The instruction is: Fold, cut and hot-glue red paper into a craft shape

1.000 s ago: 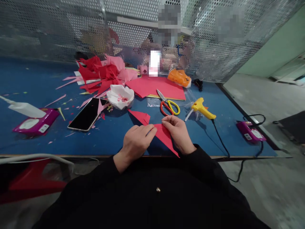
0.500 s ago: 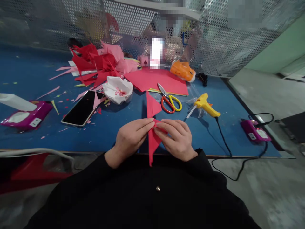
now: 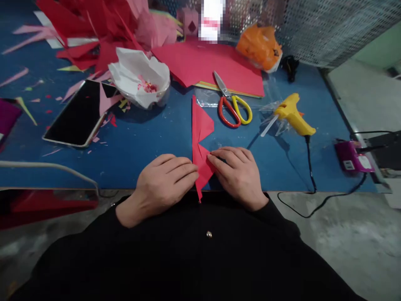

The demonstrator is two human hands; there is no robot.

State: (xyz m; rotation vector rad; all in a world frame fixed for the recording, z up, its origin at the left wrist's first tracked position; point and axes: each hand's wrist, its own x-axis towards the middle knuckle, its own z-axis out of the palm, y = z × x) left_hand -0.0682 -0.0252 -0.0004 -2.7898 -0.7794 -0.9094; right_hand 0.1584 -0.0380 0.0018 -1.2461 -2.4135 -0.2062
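Observation:
A folded strip of red paper (image 3: pixel 203 125) with a notch cut into its right side lies at the table's front edge, its lower end jutting past the edge. My left hand (image 3: pixel 166 177) is closed at the paper's left side, fingertips pressed on its lower part. On the opposite side, my right hand (image 3: pixel 236 171) pinches the pointed right flap between thumb and fingers. Beyond the paper, scissors (image 3: pixel 230 104) with one red and one yellow handle lie on the table, blades pointing away from me.
At left are a phone (image 3: pixel 79 115), a white paper-lined bowl (image 3: pixel 138 79) of scraps and crumpled red paper (image 3: pixel 94 25). Red sheets (image 3: pixel 216 62) lie behind. A yellow glue gun (image 3: pixel 294 115), an orange bag (image 3: pixel 260 46) and a purple power socket (image 3: pixel 351 156) are at right.
My view has tilted down and come nearer the table. My hands have moved toward the lower part of the red paper and slightly apart, and its flaps now lie flatter.

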